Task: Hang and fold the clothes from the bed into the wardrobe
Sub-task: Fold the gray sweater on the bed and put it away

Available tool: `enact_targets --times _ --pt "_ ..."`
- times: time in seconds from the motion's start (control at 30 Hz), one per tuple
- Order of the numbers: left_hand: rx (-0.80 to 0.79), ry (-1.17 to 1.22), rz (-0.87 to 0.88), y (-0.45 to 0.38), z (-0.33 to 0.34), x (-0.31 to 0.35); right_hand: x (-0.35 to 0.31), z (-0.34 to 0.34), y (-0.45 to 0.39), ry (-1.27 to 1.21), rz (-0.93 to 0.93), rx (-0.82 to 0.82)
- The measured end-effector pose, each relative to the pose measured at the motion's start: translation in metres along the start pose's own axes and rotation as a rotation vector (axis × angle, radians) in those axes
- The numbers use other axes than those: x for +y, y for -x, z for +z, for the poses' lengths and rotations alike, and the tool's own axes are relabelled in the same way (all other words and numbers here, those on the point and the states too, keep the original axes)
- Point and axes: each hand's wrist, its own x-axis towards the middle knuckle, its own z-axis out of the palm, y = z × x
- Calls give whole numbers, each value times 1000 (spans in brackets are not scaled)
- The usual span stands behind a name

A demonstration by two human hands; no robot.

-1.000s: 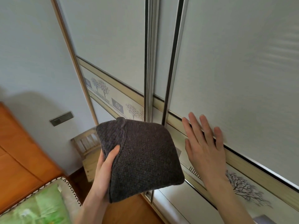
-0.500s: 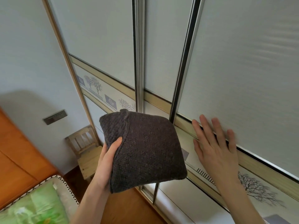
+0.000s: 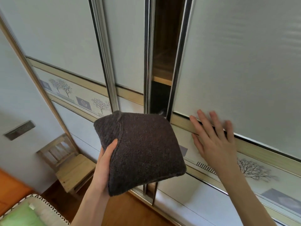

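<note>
My left hand (image 3: 104, 167) grips the folded knit (image 3: 140, 152), kept ready just left of my right fingers (image 3: 210, 126), which lie flat on the door (image 3: 236, 62) to widen the gap (image 3: 164, 62)

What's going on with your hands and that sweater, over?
Left hand grips folded dark sweater. Right hand flat on sliding wardrobe door. Gap narrow, shelf visible inside.
</note>
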Motion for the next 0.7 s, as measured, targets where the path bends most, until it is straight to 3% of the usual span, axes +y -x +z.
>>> enact_targets --times 0.4,0.7 --pt "-120 -107 -19 -9 29 -15 50 -21 51 63 68 -29" --pt "-260 -59 -37 -15 63 -22 89 -40 87 83 118 -27"
